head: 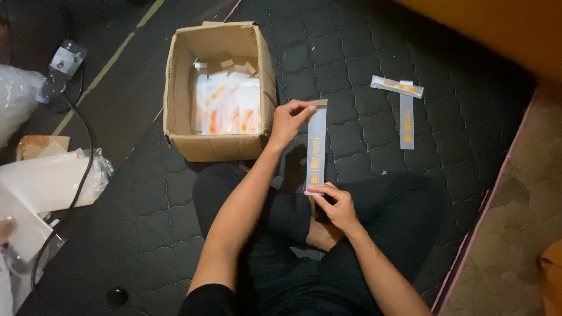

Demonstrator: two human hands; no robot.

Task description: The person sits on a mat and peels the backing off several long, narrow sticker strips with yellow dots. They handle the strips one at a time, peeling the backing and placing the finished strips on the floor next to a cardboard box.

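Left hand (288,120) pinches the top end of a long clear plastic sleeve (316,149) with small orange printed marks, at a brownish tab, while the right hand (335,205) grips its bottom end, so the strip is stretched upright between them at the middle of the frame, above the person's crossed legs. Judging by this, one sleeve is being handled or checked before it joins a pile. Upper left of the hands, touching the knee area, an open cardboard box (219,88) holds many similar sleeves standing on end; its near wall is the closest edge to the left hand. Upper right, two more sleeves (404,102) lie crossed on the dark quilted mattress (363,47), with bare mattress around them. At the left edge are a water bottle (61,67), a black cable (82,169) and plastic bags (47,181), well apart.
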